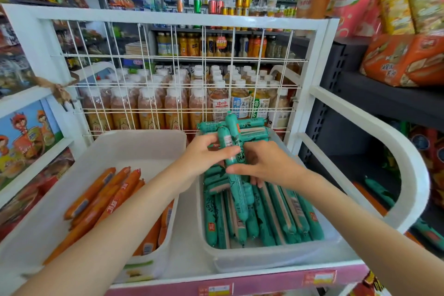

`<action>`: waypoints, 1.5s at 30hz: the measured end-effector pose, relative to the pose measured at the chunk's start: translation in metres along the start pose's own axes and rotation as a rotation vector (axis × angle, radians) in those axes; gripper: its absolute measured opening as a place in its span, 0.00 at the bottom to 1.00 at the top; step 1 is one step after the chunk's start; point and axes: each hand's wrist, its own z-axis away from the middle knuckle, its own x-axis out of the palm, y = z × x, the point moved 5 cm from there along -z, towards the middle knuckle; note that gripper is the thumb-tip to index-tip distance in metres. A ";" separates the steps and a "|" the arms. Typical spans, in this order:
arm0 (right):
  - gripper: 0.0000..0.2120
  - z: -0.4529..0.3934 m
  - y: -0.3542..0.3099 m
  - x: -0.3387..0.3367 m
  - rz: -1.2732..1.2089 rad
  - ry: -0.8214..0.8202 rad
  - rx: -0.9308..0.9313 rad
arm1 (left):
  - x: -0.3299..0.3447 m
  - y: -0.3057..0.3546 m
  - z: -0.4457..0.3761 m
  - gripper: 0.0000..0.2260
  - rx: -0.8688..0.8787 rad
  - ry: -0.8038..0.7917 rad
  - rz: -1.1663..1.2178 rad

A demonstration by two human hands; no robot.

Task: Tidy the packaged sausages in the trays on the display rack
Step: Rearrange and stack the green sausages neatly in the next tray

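Shelving of the white display rack [319,55] fills the frame. At lower right, the clear tray [269,257] is stacked with green sausages [276,211]; orange sausages [103,199] lie at lower left. Straightening is judged underway: several sticks are gripped by the left hand [204,154], one apparently pinched by the right hand [266,163]. Laying them parallel is needed next.

trays [264,257]: translucent matt plastic | sausages [276,211]: glossy plastic film | grid [177,74]: white-coated wire

Both the left hand [204,154] and right hand [264,163] grip green sausages [234,151] above the right tray [264,257].
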 end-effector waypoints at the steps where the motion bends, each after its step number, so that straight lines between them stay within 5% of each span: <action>1: 0.11 0.000 0.003 -0.001 -0.025 -0.047 0.009 | -0.001 0.001 0.000 0.09 -0.007 0.004 0.066; 6: 0.15 0.003 0.007 0.002 0.065 -0.273 0.023 | -0.002 0.004 -0.002 0.08 -0.019 0.010 0.166; 11: 0.04 -0.003 -0.011 -0.048 -0.237 0.004 -0.028 | -0.003 0.014 -0.001 0.08 0.001 -0.035 0.068; 13: 0.08 -0.007 -0.018 -0.067 -0.330 0.094 -0.089 | -0.002 0.014 0.000 0.08 -0.012 -0.056 0.083; 18: 0.13 -0.012 -0.031 -0.061 -0.033 -0.034 -0.202 | 0.002 0.013 0.001 0.15 -0.023 -0.077 0.123; 28: 0.10 -0.008 -0.022 -0.065 -0.123 0.013 -0.195 | 0.015 0.012 0.007 0.10 -0.020 -0.157 0.000; 33: 0.21 -0.007 -0.034 -0.066 0.059 -0.140 -0.218 | 0.017 0.015 0.003 0.09 -0.019 -0.155 -0.067; 36: 0.19 -0.007 -0.038 -0.063 0.122 -0.210 -0.232 | 0.017 0.015 0.002 0.08 -0.020 -0.149 -0.080; 45: 0.16 -0.011 -0.033 -0.062 -0.003 -0.113 -0.260 | 0.016 0.013 0.002 0.09 -0.015 -0.142 -0.077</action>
